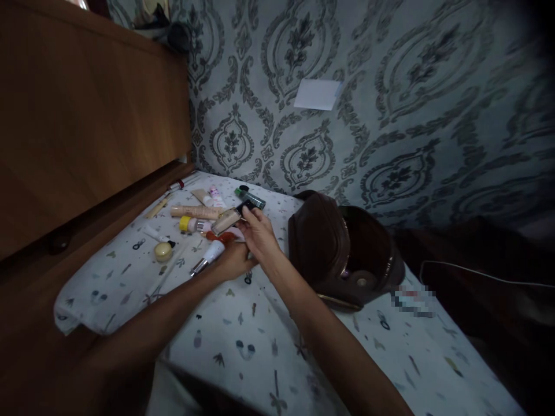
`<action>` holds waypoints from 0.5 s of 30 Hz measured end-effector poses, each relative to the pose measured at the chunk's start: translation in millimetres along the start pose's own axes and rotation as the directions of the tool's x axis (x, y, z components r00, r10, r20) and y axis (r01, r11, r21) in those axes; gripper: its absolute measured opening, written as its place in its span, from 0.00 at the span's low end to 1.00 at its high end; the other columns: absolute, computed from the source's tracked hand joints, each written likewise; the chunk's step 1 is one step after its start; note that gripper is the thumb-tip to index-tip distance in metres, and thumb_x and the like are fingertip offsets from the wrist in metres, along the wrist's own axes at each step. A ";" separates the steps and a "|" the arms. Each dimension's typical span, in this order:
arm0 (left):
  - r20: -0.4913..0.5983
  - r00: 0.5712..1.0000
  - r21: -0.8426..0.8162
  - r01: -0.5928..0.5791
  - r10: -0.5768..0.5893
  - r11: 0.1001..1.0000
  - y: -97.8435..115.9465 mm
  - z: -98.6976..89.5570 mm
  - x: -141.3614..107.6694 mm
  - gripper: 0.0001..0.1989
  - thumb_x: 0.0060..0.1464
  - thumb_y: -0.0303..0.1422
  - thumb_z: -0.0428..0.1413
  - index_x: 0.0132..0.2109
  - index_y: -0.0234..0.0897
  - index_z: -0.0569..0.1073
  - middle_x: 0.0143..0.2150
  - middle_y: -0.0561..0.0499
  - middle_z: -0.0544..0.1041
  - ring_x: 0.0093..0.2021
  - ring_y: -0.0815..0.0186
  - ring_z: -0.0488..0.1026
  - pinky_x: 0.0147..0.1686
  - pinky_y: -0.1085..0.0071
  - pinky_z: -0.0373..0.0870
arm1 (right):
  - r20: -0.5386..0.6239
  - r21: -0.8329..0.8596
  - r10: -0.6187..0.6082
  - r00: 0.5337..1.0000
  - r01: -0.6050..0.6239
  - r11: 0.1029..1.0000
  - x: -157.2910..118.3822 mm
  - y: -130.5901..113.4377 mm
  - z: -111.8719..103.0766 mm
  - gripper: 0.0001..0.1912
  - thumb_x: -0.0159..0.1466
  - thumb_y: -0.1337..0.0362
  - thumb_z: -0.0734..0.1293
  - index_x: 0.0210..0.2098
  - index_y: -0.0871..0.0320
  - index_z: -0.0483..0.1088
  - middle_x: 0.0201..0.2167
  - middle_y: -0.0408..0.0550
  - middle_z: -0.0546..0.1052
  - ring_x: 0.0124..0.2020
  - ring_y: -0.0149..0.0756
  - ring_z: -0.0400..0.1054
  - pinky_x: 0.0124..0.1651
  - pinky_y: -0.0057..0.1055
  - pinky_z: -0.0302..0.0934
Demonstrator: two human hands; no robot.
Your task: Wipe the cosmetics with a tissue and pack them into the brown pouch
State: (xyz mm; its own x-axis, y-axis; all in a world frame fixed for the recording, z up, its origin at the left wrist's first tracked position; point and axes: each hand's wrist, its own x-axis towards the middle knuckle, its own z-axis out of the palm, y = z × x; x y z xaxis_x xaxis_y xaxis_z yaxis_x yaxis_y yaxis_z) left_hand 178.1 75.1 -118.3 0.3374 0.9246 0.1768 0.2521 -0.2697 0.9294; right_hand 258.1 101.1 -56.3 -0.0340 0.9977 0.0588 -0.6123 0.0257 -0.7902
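Observation:
In my right hand (261, 234) is a small clear bottle of beige foundation (227, 221) with a black cap, gripped near the cap and tilted to the left. My left hand (236, 261) is just below it with its fingers curled; what they hold, if anything, is hidden. Beside the left hand, a white tube-like item with a silver end (208, 257) lies slanted. Partly under the bottle are an orange-red item (220, 237) and a pale bottle with a yellow cap (186, 223). A long beige tube (195, 212) lies just behind them.
A brown handbag (318, 242) stands unzipped to the right. Farther back lie a green bottle (250, 198) and small tubes (202, 197). A round yellowish jar (163, 251) sits at left, near a wooden cabinet (95, 127). Patterned cloth (243, 346) covers the surface; the wall rises behind.

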 end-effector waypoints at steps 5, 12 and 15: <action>-0.096 0.981 -0.178 0.147 -0.166 0.973 -0.3 -14.2 8.9 0.12 0.51 0.39 0.63 0.37 0.35 0.76 0.27 0.52 0.75 0.30 0.62 0.75 0.28 0.71 0.68 | -0.219 0.089 -0.069 0.973 0.090 0.992 0.0 -16.3 -38.5 0.15 0.51 0.63 0.78 0.29 0.55 0.68 0.27 0.36 0.76 0.29 0.27 0.71 0.32 0.24 0.67; -0.123 0.926 -0.510 0.249 -0.356 0.823 9.0 -3.4 12.7 0.27 0.62 0.55 0.47 0.45 0.34 0.71 0.31 0.47 0.78 0.24 0.66 0.76 0.18 0.75 0.66 | -0.299 0.146 -0.017 0.954 0.063 0.987 -8.9 -17.3 -72.2 0.18 0.48 0.59 0.80 0.27 0.56 0.68 0.23 0.36 0.75 0.26 0.26 0.70 0.30 0.23 0.65; -0.009 0.931 -0.633 0.277 -0.365 0.723 16.6 -0.2 7.9 0.26 0.58 0.55 0.54 0.47 0.34 0.71 0.31 0.48 0.79 0.25 0.65 0.78 0.18 0.75 0.67 | -0.266 0.082 -0.068 0.962 0.092 0.992 -15.4 -9.5 -74.2 0.20 0.46 0.57 0.81 0.27 0.56 0.68 0.24 0.36 0.74 0.25 0.26 0.68 0.28 0.22 0.64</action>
State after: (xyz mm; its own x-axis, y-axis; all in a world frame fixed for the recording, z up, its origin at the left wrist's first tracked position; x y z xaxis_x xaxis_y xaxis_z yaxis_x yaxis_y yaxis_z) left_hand 184.8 78.0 -101.4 0.2140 0.9616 -0.1717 -0.2987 0.2318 0.9258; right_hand 323.0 90.1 -94.9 0.2184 0.9745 -0.0521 -0.6758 0.1125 -0.7284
